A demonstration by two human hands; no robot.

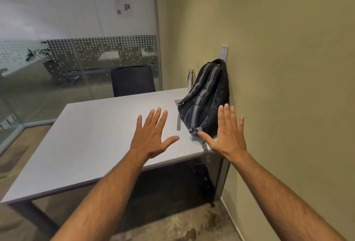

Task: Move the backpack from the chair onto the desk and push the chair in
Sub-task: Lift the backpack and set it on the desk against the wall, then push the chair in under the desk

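Observation:
A black backpack (206, 96) with grey stripes stands upright on the grey desk (99, 137), at its right end, leaning against the wall. One grey strap hangs over the desk's near edge. My left hand (151, 135) hovers over the desk with fingers spread and holds nothing. My right hand (227, 133) is spread too, just in front of the backpack's lower right corner, its thumb beside the strap loop; I cannot tell whether they touch. A dark chair (132, 80) stands at the far side of the desk, only its backrest showing.
A steel bottle (191, 79) stands on the desk behind the backpack. The beige wall (288, 67) runs along the right. A glass partition (57, 58) closes the far and left sides. Stained carpet (182, 227) lies under the desk's near edge.

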